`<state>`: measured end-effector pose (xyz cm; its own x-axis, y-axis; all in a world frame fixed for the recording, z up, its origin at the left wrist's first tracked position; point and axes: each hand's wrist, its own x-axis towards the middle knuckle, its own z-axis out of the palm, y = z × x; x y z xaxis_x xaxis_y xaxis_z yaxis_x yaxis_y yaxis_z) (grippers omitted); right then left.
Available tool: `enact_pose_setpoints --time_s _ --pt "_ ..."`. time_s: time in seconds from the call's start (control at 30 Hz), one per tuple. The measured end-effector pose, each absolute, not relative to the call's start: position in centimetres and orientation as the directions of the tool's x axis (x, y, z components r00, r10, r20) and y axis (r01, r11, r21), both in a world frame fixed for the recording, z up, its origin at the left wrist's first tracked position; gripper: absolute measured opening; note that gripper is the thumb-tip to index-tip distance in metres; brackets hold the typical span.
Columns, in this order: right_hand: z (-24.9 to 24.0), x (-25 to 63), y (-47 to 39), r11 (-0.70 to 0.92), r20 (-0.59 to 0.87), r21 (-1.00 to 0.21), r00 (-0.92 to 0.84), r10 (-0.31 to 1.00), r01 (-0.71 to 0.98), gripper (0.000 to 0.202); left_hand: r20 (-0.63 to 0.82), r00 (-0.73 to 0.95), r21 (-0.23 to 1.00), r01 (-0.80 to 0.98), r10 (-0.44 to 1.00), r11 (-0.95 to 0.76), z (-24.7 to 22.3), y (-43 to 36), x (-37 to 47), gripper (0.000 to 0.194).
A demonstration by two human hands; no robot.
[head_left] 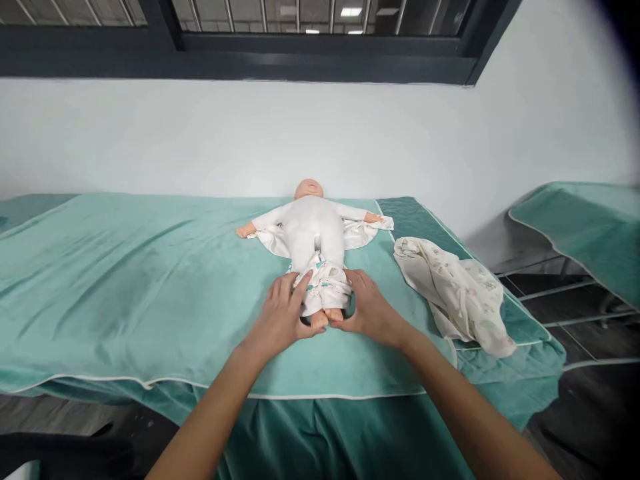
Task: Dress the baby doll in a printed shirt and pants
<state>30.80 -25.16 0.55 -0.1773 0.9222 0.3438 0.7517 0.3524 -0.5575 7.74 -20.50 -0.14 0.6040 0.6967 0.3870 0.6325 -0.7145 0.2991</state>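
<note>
A baby doll (313,223) with a white cloth body lies on its back, head toward the wall and arms spread wide. Small white printed baby pants (325,283) are bunched around its lower legs, and the bare feet (320,319) stick out of the cuffs. My left hand (283,310) curls round the left side of the pants, its thumb by one foot. On the opposite side my right hand (373,307) grips them, thumb close to the other foot. A white baby top (273,239) lies spread under the doll's back and arms.
A green sheet (150,287) covers the bed, which stands against a white wall (225,133). To the right lies a crumpled printed cloth (455,290). Another green-covered bed (590,227) with metal rails stands farther right. A dark-framed window (320,57) is above.
</note>
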Motion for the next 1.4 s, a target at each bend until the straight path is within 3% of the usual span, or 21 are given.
enact_pose_setpoints --time_s 0.13,0.33,0.47,0.57,0.7,0.83,0.93,1.0,1.1,1.2,1.3,1.4 --pt "2.4 30.1 -25.9 0.296 0.283 -0.549 -0.159 0.946 0.781 0.057 0.373 0.594 0.367 0.611 0.713 -0.701 0.7 -21.3 7.6 0.093" --pt "5.3 29.7 -28.3 0.169 0.121 -0.64 -0.118 0.986 0.75 0.039 0.223 0.565 0.697 0.476 0.794 -0.535 3.6 -23.3 6.2 0.059" --pt "8.9 30.6 -30.1 0.187 -0.024 -0.812 -0.351 0.936 0.554 0.042 0.051 0.648 0.829 0.397 0.76 -0.394 6.3 -24.5 4.1 0.064" --pt "12.5 31.1 -30.7 0.168 -0.094 -0.902 -0.56 0.823 0.399 0.044 -0.026 0.734 0.875 0.345 0.678 -0.339 9.6 -25.2 2.3 0.048" --pt "17.7 30.3 -30.2 0.247 -0.141 -0.855 -0.661 0.737 0.457 0.052 -0.185 0.814 0.818 0.438 0.55 -0.373 16.1 -25.8 0.3 0.023" --pt "23.3 28.0 -29.7 0.325 -0.214 -0.705 -0.626 0.75 0.63 0.058 -0.249 0.823 0.523 0.558 0.51 -0.645 23.3 -26.3 -1.5 0.038" --pt "27.7 25.9 -30.3 0.4 -0.182 -0.646 -0.64 0.747 0.65 0.054 -0.247 0.801 0.379 0.598 0.545 -0.707 28.3 -26.7 -3.0 0.043" --pt "30.5 24.6 -31.3 0.462 -0.12 -0.604 -0.647 0.753 0.649 0.05 -0.123 0.743 0.29 0.66 0.657 -0.693 31.2 -27.3 -3.7 0.042" --pt "34.2 23.1 -33.1 0.539 -0.03 -0.561 -0.666 0.746 0.629 0.042 0.237 0.642 0.173 0.711 0.729 -0.682 34.8 -28.9 -4.1 0.043" --pt "37.0 22.3 -34.9 0.583 0.057 -0.546 -0.667 0.743 0.602 0.041 0.598 0.549 0.03 0.713 0.584 -0.7 36.6 -31.0 -4.1 0.041" --pt "38.5 22.2 -35.5 0.623 0.234 -0.512 -0.602 0.763 0.591 0.043 0.824 0.434 -0.133 0.774 0.365 -0.619 36.3 -31.9 -3.9 0.04" --pt "38.5 22.1 -34.0 0.633 0.339 -0.381 -0.535 0.774 0.674 0.041 0.918 0.249 -0.086 0.884 0.308 -0.459 34.6 -30.6 -3.3 0.037"
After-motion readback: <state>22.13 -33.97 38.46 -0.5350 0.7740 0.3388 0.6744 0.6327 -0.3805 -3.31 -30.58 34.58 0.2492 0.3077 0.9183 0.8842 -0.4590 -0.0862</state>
